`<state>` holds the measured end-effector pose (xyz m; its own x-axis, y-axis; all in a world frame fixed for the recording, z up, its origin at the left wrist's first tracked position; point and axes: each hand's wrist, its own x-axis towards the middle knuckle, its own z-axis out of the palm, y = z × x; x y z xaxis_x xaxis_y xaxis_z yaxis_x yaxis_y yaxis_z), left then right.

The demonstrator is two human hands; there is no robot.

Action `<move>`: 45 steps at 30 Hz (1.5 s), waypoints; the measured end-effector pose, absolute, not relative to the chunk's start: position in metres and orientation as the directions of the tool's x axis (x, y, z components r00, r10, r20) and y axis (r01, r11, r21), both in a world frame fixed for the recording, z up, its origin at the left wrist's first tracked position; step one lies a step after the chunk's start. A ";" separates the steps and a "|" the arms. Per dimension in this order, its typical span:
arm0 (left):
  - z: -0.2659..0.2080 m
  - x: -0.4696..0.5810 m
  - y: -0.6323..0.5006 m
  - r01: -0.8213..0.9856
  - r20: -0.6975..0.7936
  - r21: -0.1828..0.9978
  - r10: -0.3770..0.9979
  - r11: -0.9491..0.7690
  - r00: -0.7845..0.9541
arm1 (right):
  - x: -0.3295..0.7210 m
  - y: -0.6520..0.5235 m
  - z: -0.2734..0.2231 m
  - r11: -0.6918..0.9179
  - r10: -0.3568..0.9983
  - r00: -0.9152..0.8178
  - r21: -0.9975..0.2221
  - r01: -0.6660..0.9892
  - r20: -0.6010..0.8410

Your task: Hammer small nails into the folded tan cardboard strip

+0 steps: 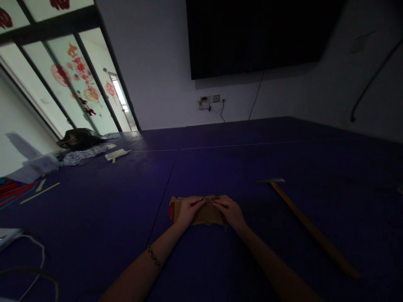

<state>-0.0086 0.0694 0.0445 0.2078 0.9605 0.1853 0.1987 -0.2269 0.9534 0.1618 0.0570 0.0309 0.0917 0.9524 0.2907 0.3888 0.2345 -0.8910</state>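
Observation:
A crinkled brown packet with red patches near its ends lies on the purple surface in front of me. My left hand rests over its left half, fingers bent in toward the middle of the upper edge. On the opposite half, my right hand pinches the packet close to my left fingertips. Small dark bits show at the fingertips, too dim to make out. To the right lies a long wooden-handled tool with a thin metal head, apart from both hands. The room is dark, so the packet's print cannot be read.
The purple surface runs back to a wall with a dark television and a socket panel. At far left are a dark bag, a white box with yellow strips, red strips and a white cable.

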 end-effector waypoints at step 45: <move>0.040 -0.003 0.010 -0.461 -0.262 0.816 0.933 0.350 0.245 | 0.128 0.013 0.056 0.155 0.978 0.030 -0.810 0.565 0.207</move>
